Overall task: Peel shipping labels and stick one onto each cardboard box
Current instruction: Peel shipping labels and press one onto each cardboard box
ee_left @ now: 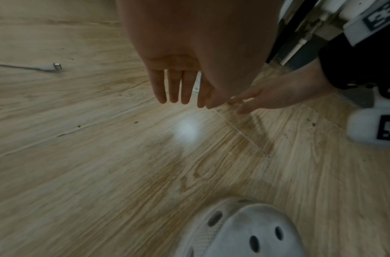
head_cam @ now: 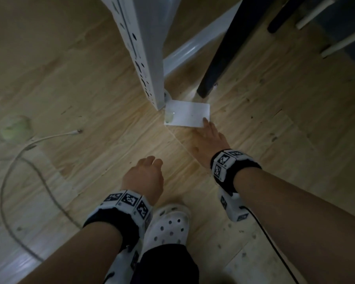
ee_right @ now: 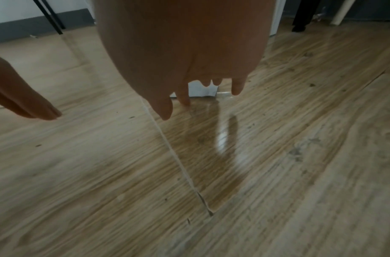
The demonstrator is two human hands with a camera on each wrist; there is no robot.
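I am looking down at a wood-grain floor (head_cam: pixel 90 83), and the label sheet (head_cam: pixel 188 113) is lying flat on it, a white rectangle tucked against the foot of a white perforated post (head_cam: pixel 146 58) and just in front of a dark furniture leg (head_cam: pixel 217 64). My right hand (head_cam: pixel 210 138) is reaching out low over the floor, palm down, with its fingers (ee_right: pixel 237 87) stretched forward and loosely spread; the tip of one is lying at the near right corner of the label sheet, though I cannot tell whether it is actually pressing on the paper or only hovering at its edge. In the right wrist view the sheet is showing only as a white strip beyond the fingertips. My left hand (head_cam: pixel 146 177) is hanging nearer to me, well short of the sheet and holding nothing; in the left wrist view its fingers (ee_left: pixel 174 87) are pointing down at the floor, straight and close together. Both wrists are wearing dark bands with white blocks carrying black-and-white square markers. A white perforated clog (head_cam: pixel 168 226) is standing on the floor below my left wrist, with a dark trouser leg above it. Off to the left a pale cable (head_cam: pixel 19 160) is curling across the boards, its plug end lying free, beside a faint greenish round thing I cannot make out.
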